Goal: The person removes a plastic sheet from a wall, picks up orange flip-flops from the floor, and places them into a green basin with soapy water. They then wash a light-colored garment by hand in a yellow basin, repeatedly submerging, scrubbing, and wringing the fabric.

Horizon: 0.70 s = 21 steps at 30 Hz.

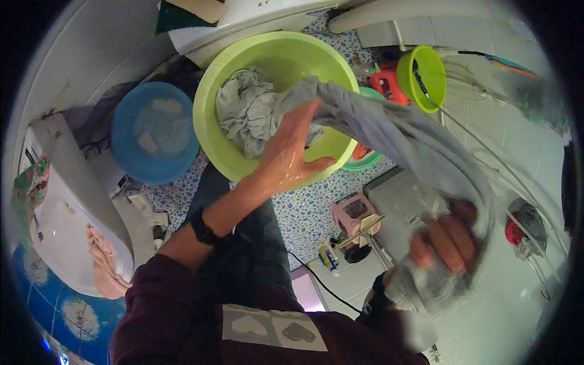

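A wet grey cloth (388, 123) stretches from the large lime-green basin (207, 141) across to my right hand (445, 246), whose fingers are closed around its blurred end. More grey fabric (246, 109) lies bunched inside the basin. Over the near side of that basin is my left hand (289, 150), wet, with thumb and fingers spread apart. Its fingertips are up against the stretched cloth or just in front of it; whether they touch cannot be told.
A blue basin (132, 159) holding cloudy water stands at left, above a white sink (77, 228) with a pink towel (102, 264). Toward the right are a small green bucket (435, 86), a red container (388, 86) and a pink stool (353, 212). A black cable (324, 285) crosses the floor.
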Motion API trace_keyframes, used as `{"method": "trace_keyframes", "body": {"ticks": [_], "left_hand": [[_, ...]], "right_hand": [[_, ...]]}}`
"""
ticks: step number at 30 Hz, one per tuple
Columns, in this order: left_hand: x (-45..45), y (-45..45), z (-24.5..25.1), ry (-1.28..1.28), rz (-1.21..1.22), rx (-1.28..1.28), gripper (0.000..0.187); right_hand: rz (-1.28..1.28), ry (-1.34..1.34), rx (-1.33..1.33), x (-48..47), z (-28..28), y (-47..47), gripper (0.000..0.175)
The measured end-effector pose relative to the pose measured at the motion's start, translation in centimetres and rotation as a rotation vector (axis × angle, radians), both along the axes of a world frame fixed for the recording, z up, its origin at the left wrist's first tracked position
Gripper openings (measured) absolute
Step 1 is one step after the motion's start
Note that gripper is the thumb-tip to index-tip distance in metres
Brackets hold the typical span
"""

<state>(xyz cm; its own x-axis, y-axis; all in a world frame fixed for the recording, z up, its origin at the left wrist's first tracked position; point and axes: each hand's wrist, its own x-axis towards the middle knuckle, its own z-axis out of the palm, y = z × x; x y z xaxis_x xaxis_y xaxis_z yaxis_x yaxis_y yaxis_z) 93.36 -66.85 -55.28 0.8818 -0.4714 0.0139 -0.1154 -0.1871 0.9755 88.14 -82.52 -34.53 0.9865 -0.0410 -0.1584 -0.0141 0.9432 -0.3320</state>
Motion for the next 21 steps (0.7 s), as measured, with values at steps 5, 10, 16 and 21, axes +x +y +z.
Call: {"method": "trace_keyframes", "body": {"ticks": [5,10,16,21], "left_hand": [[-1.3,-0.7,2.4,0.869,-0.690,-0.403,0.063],[-1.2,-4.0,0.9,1.455,-0.462,-1.561,0.093],[5.2,-5.0,-1.7,1.624,-0.150,-1.349,0.071],[9.8,-5.9,-3.8,1.128,-0.039,-0.508,0.031]], "right_hand": [[0.014,0.082,0.206,1.1,1.3,0.8,0.053],[0.021,0.252,0.697,0.5,-4.3,3.7,0.051],[0.207,0.253,0.792,-0.6,-11.0,6.0,0.079],[0.512,0.467,-0.253,0.4,-15.5,1.5,0.069]]}}
